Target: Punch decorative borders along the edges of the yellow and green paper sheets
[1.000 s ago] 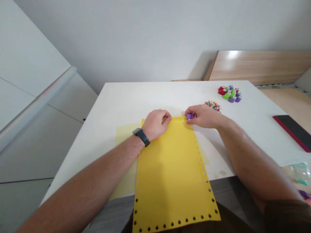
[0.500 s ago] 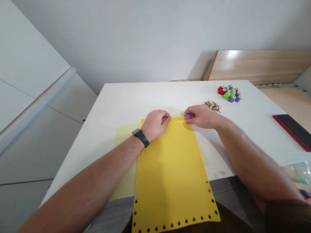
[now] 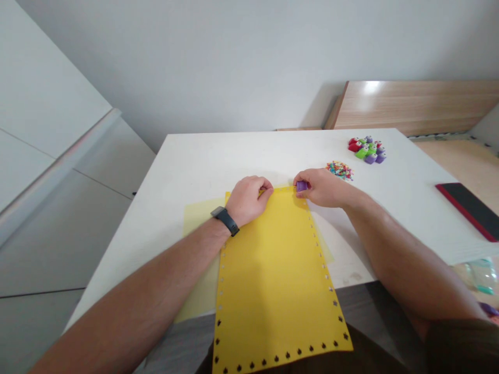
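Note:
A yellow sheet point(image 3: 273, 270) with small shapes punched along its edges lies on the table and hangs over the front edge toward me. My left hand point(image 3: 249, 200), with a dark watch point(image 3: 226, 220) on its wrist, pinches the sheet's far edge left of the middle. At the far right corner my right hand point(image 3: 322, 188) grips a purple craft punch point(image 3: 301, 186), which sits on the sheet's edge. Beneath the yellow sheet is a paler yellow sheet point(image 3: 198, 218), showing at both sides.
A heap of colourful paper bits point(image 3: 341, 170) lies just beyond my right hand. Several red, green and purple craft punches point(image 3: 368, 149) cluster at the far right. A black and red flat object point(image 3: 470, 208) rests near the right edge of the white table point(image 3: 148, 208).
Both hands hold nearly the same places; the purple punch and right hand have shifted very slightly left. The view has moved a little.

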### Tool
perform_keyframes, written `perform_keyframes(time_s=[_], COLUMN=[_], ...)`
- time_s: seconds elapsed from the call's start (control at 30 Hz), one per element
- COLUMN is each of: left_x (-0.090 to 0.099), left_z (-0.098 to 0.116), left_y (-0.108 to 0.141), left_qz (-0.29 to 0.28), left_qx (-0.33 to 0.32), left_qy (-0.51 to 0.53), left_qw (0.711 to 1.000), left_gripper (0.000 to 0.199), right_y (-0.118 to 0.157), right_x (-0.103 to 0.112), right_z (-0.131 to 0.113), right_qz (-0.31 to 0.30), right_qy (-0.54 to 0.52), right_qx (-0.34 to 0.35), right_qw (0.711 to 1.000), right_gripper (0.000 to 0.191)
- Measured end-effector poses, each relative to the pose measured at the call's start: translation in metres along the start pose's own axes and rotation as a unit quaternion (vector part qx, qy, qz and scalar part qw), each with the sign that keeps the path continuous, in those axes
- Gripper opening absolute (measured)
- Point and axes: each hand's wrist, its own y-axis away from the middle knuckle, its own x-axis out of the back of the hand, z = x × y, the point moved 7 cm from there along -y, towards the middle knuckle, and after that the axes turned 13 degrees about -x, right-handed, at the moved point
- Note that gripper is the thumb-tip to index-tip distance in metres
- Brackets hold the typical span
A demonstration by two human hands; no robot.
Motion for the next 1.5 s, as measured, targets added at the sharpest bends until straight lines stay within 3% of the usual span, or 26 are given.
perform_keyframes(time_s=[0.83, 1.5], left_x=[-0.0007, -0.0005], left_z=[0.0000, -0.0007], left_y=[-0.0002, 0.0000], left_qz=[-0.004, -0.002], left_qx=[-0.003, -0.003], left_qy=[-0.011, -0.008], left_qw=[1.000, 1.000], left_gripper=[0.017, 0.017], right_y=[-0.0010, 0.0061], right_x=[-0.0033, -0.0029], right_z=[-0.0015, -0.0027], right_qz=[-0.006, 0.023], right_qy=[0.020, 0.012], right_qx=[0.014, 0.021], right_qw=[1.000, 0.999], right_gripper=[0.021, 0.021])
